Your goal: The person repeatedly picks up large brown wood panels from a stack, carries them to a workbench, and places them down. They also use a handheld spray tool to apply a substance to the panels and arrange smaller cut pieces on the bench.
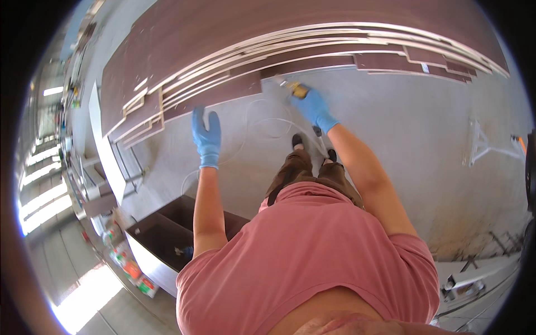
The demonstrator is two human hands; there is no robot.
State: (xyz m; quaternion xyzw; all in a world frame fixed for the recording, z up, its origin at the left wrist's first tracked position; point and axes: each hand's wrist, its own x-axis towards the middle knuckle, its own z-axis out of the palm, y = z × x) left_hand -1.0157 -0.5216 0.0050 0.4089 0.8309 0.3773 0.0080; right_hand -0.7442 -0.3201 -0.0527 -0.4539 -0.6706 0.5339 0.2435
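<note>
My left hand (206, 137), in a blue glove, is held out by the near edge of a stack of brown boards with pale edges (223, 89). Its thumb stands apart from the fingers and nothing is in it; whether the fingertips touch the boards I cannot tell. Farther right, my right hand (315, 108), also gloved in blue, is closed around a yellow-handled tool (300, 90). The tool looks like a brush, with a metallic band and a pale tip pointing left toward the boards; motion blurs that end.
Below the boards, a pale hose (245, 128) curls on the grey floor (402, 139). A dark, divided open box (159, 234) stands at lower left, beside colourful containers (131, 268). A white metal stand (481, 144) is at right. My feet (297, 139) are under the stack's near side.
</note>
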